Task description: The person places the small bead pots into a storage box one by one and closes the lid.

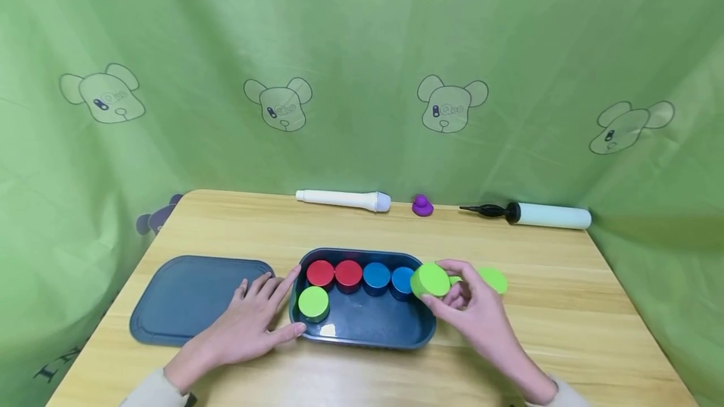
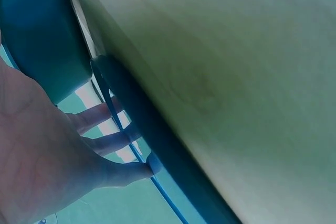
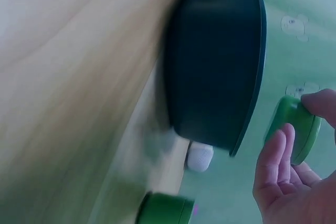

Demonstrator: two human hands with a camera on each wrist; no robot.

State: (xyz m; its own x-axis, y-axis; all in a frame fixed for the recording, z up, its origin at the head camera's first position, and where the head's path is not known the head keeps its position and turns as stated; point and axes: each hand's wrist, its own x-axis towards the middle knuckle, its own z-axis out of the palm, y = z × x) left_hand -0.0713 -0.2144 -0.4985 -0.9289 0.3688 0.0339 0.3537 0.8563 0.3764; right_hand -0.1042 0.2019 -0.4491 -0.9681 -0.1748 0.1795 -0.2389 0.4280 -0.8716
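Green cylinder (image 1: 430,279), 1 item, head view: held at the right end of the dark tray (image 1: 373,319), pinched by the right hand's (image 1: 482,308) fingers. We judge it stiff, light, smooth enough to slip; best taken across its round side. Left hand (image 1: 251,319): fingers spread, between tray and flat lid (image 1: 186,300). Wood-grained desk (image 1: 351,375); green curtain (image 1: 362,30) behind. Left wrist: we note straight fingers at the lid. Right wrist: thumb and fingers grip the cylinder, apart from the tray's wall.

Head view faces forward and down; close, low wrist views share the tray (image 1: 376,322).
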